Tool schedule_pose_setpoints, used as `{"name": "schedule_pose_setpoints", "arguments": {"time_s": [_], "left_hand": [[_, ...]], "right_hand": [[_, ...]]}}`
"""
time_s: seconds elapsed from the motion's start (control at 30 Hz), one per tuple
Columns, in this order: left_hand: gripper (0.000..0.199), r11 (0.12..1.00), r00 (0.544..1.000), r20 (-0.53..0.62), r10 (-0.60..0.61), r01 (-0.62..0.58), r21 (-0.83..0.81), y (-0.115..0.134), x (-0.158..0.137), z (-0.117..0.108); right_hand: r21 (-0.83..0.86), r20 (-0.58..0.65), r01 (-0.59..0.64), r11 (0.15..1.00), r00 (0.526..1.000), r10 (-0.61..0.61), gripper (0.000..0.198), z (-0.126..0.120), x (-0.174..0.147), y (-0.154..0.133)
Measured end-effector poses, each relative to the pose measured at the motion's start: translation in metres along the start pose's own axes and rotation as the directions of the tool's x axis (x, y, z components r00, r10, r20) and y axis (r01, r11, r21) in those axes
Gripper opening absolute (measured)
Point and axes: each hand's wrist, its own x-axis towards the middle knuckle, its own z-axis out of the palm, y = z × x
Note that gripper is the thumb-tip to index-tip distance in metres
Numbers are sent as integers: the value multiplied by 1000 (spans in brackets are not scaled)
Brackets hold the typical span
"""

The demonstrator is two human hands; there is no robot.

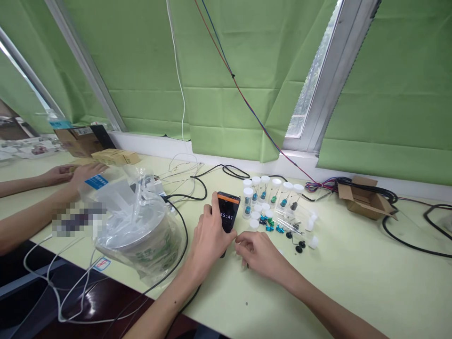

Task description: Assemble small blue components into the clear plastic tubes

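The left hand (211, 234) hides part of the phone (230, 206).

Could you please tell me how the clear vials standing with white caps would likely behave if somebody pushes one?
The clear vials look narrow for their height, so a push might well tip one. Their round bodies suggest a fallen one could roll. The walls look smooth, so they may feel slippery.

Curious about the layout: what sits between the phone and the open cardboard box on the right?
The head view shows white-capped clear tubes, loose white caps and small blue pieces between the phone and that cardboard box.
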Motion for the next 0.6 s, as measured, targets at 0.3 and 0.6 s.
{"name": "schedule_pose_setpoints", "arguments": {"time_s": [0.3,0.6], "left_hand": [[95,996,981,175,-85,81,30,-13,20,15],[98,994,966,243,-86,67,87,-28,31,38]], "right_hand": [[-1,12,-20,1000,1000,20,19,0,-2,1],[-26,22,-39,999,999,40,19,-3,-2,-1]]}}
